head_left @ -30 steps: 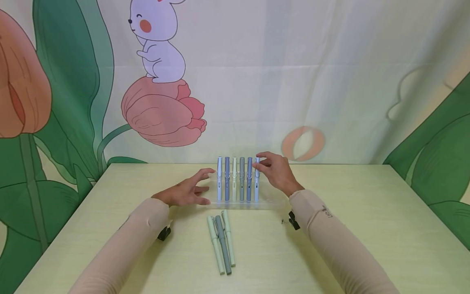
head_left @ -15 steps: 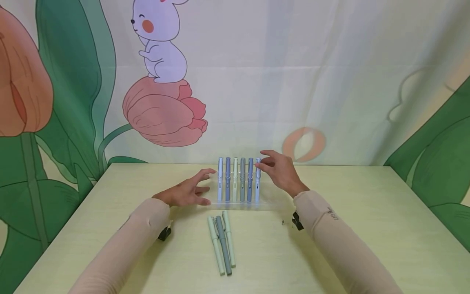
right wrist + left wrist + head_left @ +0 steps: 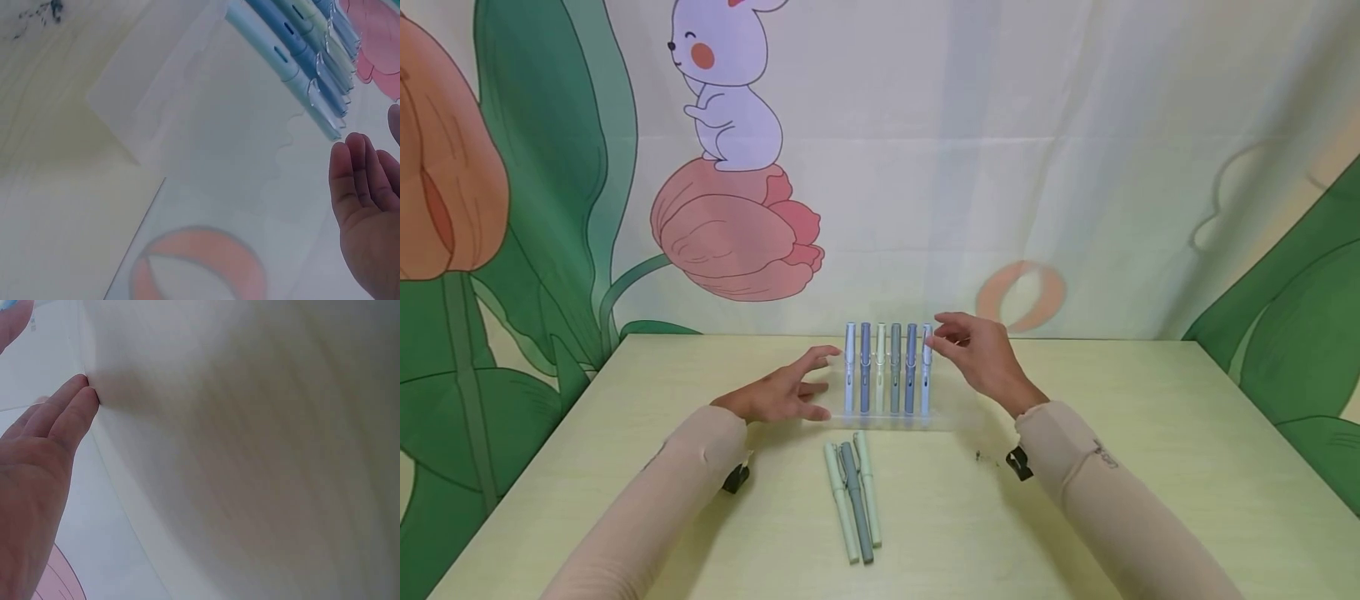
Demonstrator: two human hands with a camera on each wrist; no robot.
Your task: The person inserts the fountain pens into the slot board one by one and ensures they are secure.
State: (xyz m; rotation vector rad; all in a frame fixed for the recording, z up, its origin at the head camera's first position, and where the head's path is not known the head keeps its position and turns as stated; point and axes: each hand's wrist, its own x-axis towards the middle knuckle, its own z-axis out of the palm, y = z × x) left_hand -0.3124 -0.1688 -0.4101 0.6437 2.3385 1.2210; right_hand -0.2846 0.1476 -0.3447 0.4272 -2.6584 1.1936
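Several capped pens in blue, grey and pale green stand upright side by side in a clear plastic pen stand (image 3: 955, 420). My left hand (image 3: 781, 392) is at the stand's left end with its fingers spread, the fingertips at the clear edge. In the left wrist view, the fingers (image 3: 74, 419) reach down to the tabletop. My right hand (image 3: 988, 358) is beside the cap of the rightmost light blue pen (image 3: 926, 393). The right wrist view shows the right fingers (image 3: 342, 181) extended near that pen's cap end, gripping nothing.
In front of the stand, two pale green pens (image 3: 841, 502) (image 3: 868, 492) and a grey-green pen (image 3: 857, 504) lie close together on the light wooden table (image 3: 760, 533). A printed curtain (image 3: 895, 167) hangs behind the table's back edge. Small dark marks show right of the pens.
My right hand has drawn back slightly to the right from the rightmost light blue pen, its fingers now off the cap. The left hand stays at the stand's left end.
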